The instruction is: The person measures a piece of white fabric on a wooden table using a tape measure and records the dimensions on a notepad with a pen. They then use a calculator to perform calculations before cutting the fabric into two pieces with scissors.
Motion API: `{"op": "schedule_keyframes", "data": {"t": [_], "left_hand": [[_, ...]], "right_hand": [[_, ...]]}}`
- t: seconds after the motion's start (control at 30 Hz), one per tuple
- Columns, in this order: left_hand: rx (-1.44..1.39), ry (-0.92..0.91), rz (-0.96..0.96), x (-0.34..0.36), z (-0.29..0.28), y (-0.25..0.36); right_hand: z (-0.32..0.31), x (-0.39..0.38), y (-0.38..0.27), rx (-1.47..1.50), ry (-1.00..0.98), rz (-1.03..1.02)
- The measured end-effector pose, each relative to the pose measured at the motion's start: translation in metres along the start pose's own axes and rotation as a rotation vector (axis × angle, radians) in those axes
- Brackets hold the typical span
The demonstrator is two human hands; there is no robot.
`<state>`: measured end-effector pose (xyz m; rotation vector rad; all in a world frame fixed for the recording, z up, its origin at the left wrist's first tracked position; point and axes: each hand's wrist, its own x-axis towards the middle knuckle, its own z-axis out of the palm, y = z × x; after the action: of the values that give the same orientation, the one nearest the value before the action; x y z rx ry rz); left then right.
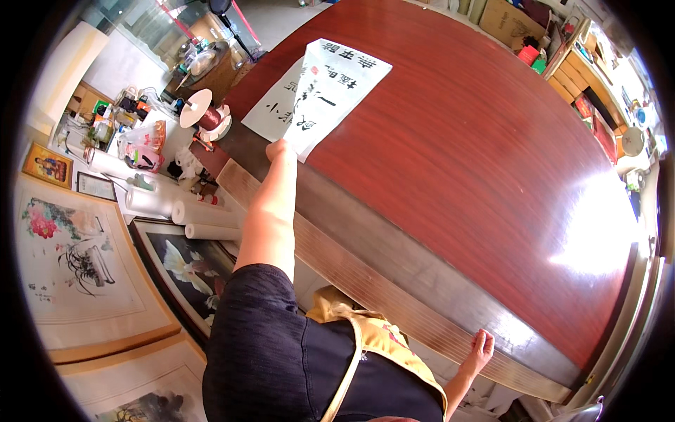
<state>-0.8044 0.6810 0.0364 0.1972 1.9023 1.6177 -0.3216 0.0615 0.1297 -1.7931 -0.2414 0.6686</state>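
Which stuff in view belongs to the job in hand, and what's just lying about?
Seemingly in the job:
- calligraphy sheet, left hand at its near edge
- red table beneath it

Seemingly just lying about:
- wound spool
- white rolls
- framed pictures
- cardboard box

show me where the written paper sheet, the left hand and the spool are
Paper sheet (328, 93), head view: on its written face.
Left hand (280, 150), head view: on the middle of the hand.
Spool (209, 119), head view: on the reddish-brown winding between its flanges.
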Motion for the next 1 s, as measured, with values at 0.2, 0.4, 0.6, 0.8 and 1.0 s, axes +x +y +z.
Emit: {"op": "schedule_keyframes", "data": {"t": [0.2, 0.4, 0.6, 0.8, 1.0], "left_hand": [[0.037, -0.013, -0.007, -0.008, 0.023, 0.017], [0.079, -0.025, 0.063, 0.027, 0.04, 0.025], [0.371, 0.049, 0.105, -0.013, 0.061, 0.051], [0.827, -0.136, 1.08, -0.113, 0.031, 0.014], [0.45, -1.703, 1.861, -0.421, -0.083, -0.07]], "right_hand": [[0.007, -0.018, 0.003, -0.01, 0.033, -0.006], [0.018, -0.04, 0.006, 0.03, 0.084, -0.005], [-0.016, -0.088, 0.009, 0.457, 0.456, 0.065], [-0.063, -0.137, 0.071, 0.77, 0.595, -0.039], [-0.061, -0.201, 0.163, 0.654, 0.841, 0.101]]}}
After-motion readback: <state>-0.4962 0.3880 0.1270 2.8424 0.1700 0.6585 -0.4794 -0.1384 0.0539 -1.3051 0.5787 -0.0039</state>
